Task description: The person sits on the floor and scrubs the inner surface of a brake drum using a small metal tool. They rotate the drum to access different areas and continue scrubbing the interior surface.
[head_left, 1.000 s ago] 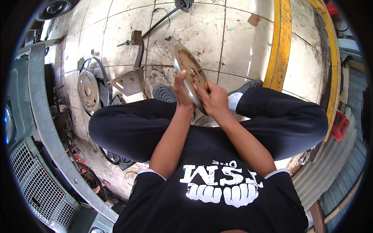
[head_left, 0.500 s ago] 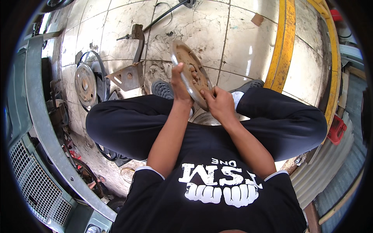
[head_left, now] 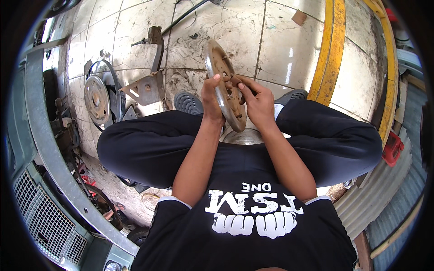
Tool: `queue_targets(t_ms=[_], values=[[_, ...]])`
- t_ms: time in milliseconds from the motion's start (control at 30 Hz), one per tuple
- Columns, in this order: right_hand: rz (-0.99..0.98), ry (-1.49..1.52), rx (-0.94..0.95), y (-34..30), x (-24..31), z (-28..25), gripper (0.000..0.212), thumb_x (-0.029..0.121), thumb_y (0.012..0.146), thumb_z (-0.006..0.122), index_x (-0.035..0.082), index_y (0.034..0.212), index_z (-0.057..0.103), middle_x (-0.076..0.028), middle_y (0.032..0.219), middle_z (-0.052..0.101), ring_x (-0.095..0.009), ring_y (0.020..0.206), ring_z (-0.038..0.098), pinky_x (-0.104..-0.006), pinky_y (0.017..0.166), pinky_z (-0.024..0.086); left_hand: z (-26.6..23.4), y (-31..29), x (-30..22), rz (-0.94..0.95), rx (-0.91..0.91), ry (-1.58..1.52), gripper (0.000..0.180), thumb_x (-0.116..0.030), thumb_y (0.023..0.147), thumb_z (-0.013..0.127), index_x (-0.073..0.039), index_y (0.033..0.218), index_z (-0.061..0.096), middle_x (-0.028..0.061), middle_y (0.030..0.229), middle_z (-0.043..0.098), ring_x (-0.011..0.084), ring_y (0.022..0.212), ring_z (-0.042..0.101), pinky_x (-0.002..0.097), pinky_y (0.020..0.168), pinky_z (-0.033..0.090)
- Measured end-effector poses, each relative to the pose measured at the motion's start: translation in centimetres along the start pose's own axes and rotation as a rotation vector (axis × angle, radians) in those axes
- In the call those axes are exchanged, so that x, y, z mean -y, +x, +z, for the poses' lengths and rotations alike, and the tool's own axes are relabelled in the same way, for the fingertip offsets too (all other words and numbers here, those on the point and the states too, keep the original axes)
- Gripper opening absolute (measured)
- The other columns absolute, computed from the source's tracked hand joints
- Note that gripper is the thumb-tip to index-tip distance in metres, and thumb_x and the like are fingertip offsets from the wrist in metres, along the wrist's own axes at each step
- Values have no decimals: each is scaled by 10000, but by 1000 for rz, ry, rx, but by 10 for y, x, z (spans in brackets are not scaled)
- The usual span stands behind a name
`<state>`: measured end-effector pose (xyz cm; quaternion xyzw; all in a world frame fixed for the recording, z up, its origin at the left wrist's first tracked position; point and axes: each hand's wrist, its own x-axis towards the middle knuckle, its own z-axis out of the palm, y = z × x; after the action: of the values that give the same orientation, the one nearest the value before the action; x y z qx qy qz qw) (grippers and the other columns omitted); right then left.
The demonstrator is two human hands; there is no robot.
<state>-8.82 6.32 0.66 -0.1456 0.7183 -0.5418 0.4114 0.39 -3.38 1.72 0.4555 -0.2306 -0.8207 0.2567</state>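
Observation:
Tilted nearly on edge, a round metal disc [head_left: 220,58] with a shiny rim and a brown, rusty face with holes is held above the floor between my legs. My left hand [head_left: 211,99] grips it by the left side, thumb up along the rim and fingers passing behind and through the middle. My right hand [head_left: 257,99] is closed at the disc's face, with thumb and fingers pinched near the central holes. Something small and brown shows at those fingertips, too unclear to name. Below the disc lies another round metal part [head_left: 242,137], partly hidden.
At the left, another metal disc [head_left: 96,100] leans with a black belt [head_left: 118,83]. Beside it lies a pedal-like bracket [head_left: 145,90]. A yellow metal frame [head_left: 331,54] runs along the right. A brown square scrap [head_left: 299,17] lies on the tiles. A red container [head_left: 393,149] stands far right.
The disc has turned more edge-on and shifted slightly right. My right hand has moved up from its lower rim toward the central holes. My left hand keeps its hold.

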Motion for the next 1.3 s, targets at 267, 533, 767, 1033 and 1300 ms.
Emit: queue_targets(t_ms=[267, 533, 767, 1033, 1300], values=[[-217, -166, 120, -14, 11, 7, 292, 121, 1004, 649, 46, 1275, 726, -168, 1060, 739, -249, 863, 719, -364, 766, 549, -7, 8, 0, 41, 61, -74, 626, -453, 891, 632, -2, 1319, 555, 119, 1020, 671, 194, 828, 666, 340, 750, 598], [-428, -395, 61, -42, 20, 9, 267, 26, 927, 676, 14, 1186, 739, -220, 936, 666, -404, 808, 670, -429, 712, 534, -17, 3, -2, 10, 26, -112, 487, -436, 885, 656, 5, 1089, 629, 88, 880, 631, 192, 757, 647, 319, 683, 567], [-496, -405, 74, -43, 15, 11, 355, -40, 904, 645, 15, 1248, 711, -224, 902, 620, -406, 793, 646, -448, 714, 524, -21, 8, -3, -15, 71, -93, 644, -431, 885, 638, -148, 1446, 498, 132, 1002, 653, 183, 801, 658, 304, 674, 607], [-527, -423, 75, -36, 10, 8, 381, -68, 886, 616, 7, 1249, 703, -222, 916, 614, -401, 790, 642, -453, 718, 523, -8, -1, -2, 32, 55, -55, 628, -424, 880, 637, -75, 1389, 521, 132, 994, 654, 195, 797, 651, 302, 683, 590], [-514, -465, 109, -42, 12, 7, 321, -39, 916, 601, -11, 1219, 702, -235, 941, 622, -427, 802, 648, -461, 720, 527, -9, 3, -2, 62, -15, -29, 504, -472, 863, 649, -11, 1064, 615, 79, 812, 595, 187, 674, 611, 313, 603, 557]])
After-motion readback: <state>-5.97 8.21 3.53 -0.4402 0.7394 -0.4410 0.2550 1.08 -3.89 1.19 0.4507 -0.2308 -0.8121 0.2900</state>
